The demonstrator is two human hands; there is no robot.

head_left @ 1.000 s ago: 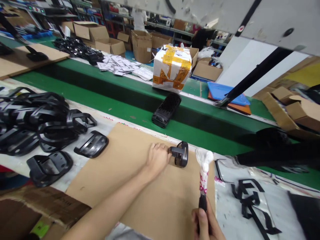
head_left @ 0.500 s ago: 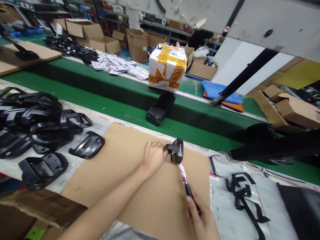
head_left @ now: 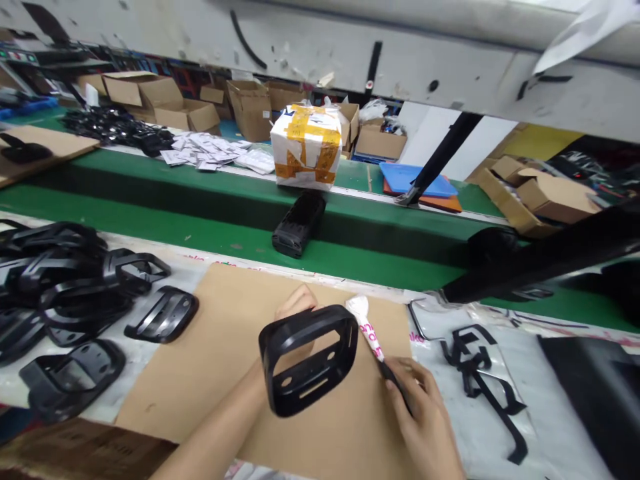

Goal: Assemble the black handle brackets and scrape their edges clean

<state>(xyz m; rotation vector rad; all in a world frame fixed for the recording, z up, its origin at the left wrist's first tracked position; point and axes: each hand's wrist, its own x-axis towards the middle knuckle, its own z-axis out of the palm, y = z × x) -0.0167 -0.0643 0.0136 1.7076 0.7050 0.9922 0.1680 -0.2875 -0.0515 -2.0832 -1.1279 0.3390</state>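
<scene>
A black plastic frame is held up over the brown cardboard sheet, its opening facing the camera. Behind it, my left hand is closed on its far side; most of the fingers are hidden. My right hand wraps round the black handle of a tool whose head and upper shaft are covered in white wrapping with pink print. The wrapped head lies just right of the frame, apart from it, over the cardboard.
Several similar black frames are heaped at the left. Black strips lie at the right. Beyond, a black block sits on the green surface near a taped white box. A dark slanted post stands right.
My left hand has lifted and turned the black frame toward the camera, away from the tool's head. The wrapped head is now uncovered. The camera view has shifted.
</scene>
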